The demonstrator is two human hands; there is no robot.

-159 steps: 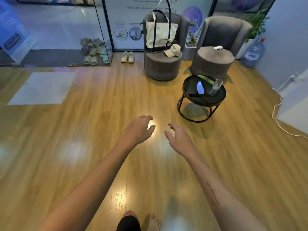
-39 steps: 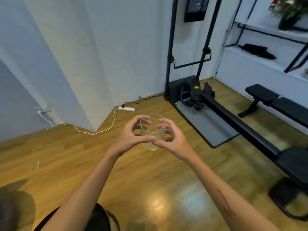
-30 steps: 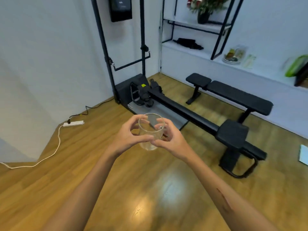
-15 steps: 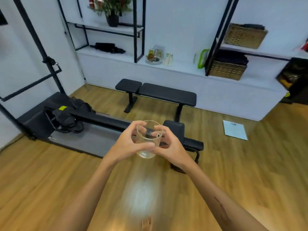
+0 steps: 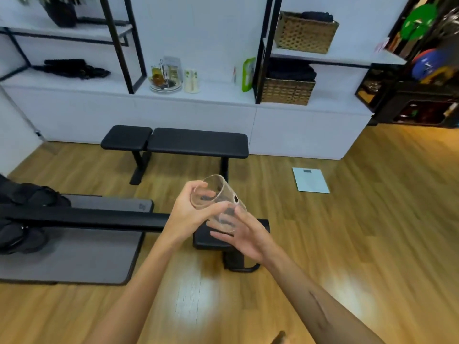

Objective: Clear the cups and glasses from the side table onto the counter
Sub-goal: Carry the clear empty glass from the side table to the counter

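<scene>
A clear empty glass (image 5: 219, 202) hangs in front of me at chest height, tilted with its mouth toward the upper left. My left hand (image 5: 192, 214) grips it around the rim and upper wall. My right hand (image 5: 244, 234) cups its base from below, fingers spread along the glass. The white counter (image 5: 218, 94) runs along the far wall under black shelf frames. The side table is out of view.
A black workout bench (image 5: 178, 142) stands between me and the counter. A rowing machine rail (image 5: 82, 217) on a grey mat lies at the left. A bathroom scale (image 5: 310, 180) lies on the wood floor. A tray of glassware (image 5: 165, 78), small bottles and wicker baskets sit on the counter.
The view has swung right and closer to the counter and bench. The glass has tilted from upright to leaning, and my right hand has slipped down under its base.
</scene>
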